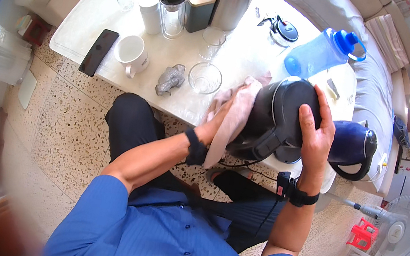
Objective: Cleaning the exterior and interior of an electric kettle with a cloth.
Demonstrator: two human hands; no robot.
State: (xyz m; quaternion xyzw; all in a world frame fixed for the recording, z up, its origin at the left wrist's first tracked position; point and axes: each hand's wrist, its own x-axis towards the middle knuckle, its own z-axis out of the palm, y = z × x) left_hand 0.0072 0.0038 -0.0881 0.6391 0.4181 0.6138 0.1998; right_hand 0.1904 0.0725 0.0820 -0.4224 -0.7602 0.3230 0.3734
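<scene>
A black electric kettle (270,118) is tilted above the near edge of the table. My right hand (315,132) holds it at its right side, thumb and fingers spread over the dark round end. From the left, my left hand (228,107) presses a pink cloth (231,128) against the kettle; the cloth covers most of that hand's fingers. Beside my right hand stands a dark blue kettle (349,143) with a black handle. Left of the cloth are a glass bowl (205,79) and a crumpled grey cloth (171,80).
On the pale table (71,38) are a phone (99,52), a white mug (131,51), drinking glasses, a steel vacuum jug (233,3), a glass teapot (283,32) and a blue water bottle (319,53). A standing fan (396,232) and a red plastic stool (363,234) are at right.
</scene>
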